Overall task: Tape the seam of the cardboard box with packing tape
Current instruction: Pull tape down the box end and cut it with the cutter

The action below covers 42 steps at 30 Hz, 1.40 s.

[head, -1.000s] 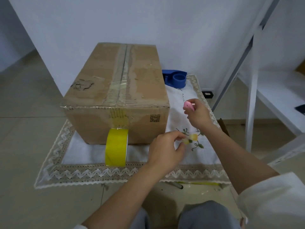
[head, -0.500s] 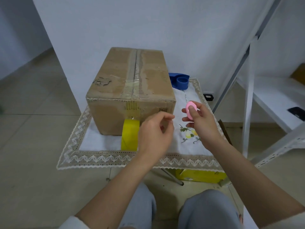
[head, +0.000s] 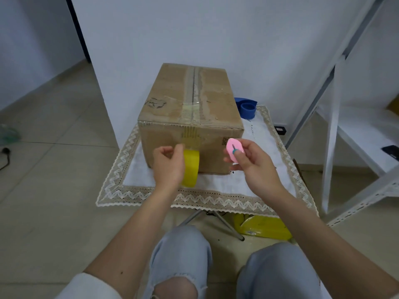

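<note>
A cardboard box (head: 170, 98) stands on a small table covered by a lace-edged white cloth (head: 216, 200). Its top seam (head: 195, 83) runs away from me and carries old clear tape. A yellow tape roll (head: 192, 169) hangs against the box's front face from a strip stuck below the seam. My left hand (head: 167, 169) covers the roll's left side with curled fingers, the index tip at the strip just above the roll. My right hand (head: 253, 169) holds a pink oval cutter (head: 233, 147) in front of the box's right front corner.
A blue tape dispenser (head: 247, 106) sits behind the box on the right. A white metal shelf frame (head: 330, 147) stands close on the right. A yellow object (head: 265, 228) lies under the table. My knees are just below the table's near edge.
My left hand has moved left from the cloth to the yellow roll. My right hand has lifted the pink cutter and turned its face towards me. My head has pulled back.
</note>
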{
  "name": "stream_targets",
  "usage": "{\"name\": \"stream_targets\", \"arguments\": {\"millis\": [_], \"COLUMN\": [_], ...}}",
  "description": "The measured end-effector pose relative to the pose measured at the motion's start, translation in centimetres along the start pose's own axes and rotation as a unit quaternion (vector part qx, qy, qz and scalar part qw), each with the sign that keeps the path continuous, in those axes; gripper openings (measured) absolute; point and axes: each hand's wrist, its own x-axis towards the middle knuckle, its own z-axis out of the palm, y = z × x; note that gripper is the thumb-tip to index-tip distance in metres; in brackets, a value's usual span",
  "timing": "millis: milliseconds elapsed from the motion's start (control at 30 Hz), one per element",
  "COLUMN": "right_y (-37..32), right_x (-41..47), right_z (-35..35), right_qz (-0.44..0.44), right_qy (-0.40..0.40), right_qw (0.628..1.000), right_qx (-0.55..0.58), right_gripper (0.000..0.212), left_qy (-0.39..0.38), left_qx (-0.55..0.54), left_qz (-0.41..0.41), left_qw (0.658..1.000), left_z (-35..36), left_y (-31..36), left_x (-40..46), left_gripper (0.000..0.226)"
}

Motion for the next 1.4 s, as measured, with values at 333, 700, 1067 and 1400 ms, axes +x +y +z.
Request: {"name": "stream_targets", "arguments": {"millis": [333,700,1067,1400], "right_y": [-0.7,-0.8,-1.6,-2.4], "right_x": [0.9,2.0,3.2,4.0], "right_z": [2.2,3.1,4.2,5.7], "right_qz": [-0.061,-0.100,-0.189,-0.297], "right_qy": [-0.036,-0.019,-0.061,-0.080], "right_qw": [0.981,0.963,0.905,0.807], "right_qx": [-0.179,-0.251,-0.375,-0.504], "right_gripper": [0.019,0.017,0.021,0.023], "left_qy": [-0.146,-0.105,-0.099,-0.073], "left_qx": [-0.005,0.067,0.030,0.006], "left_qz": [-0.049,-0.020,-0.005,0.017], "left_qw": [0.988,0.992,0.995,0.997], "left_z": [-0.2,0.1,-0.2,-0.2], "left_y": [0.1,-0.5,-1.0,-1.7], "left_x": [-0.8,0.3,-0.5,-0.8], "left_gripper": [0.026,0.023,0.028,0.029]}}
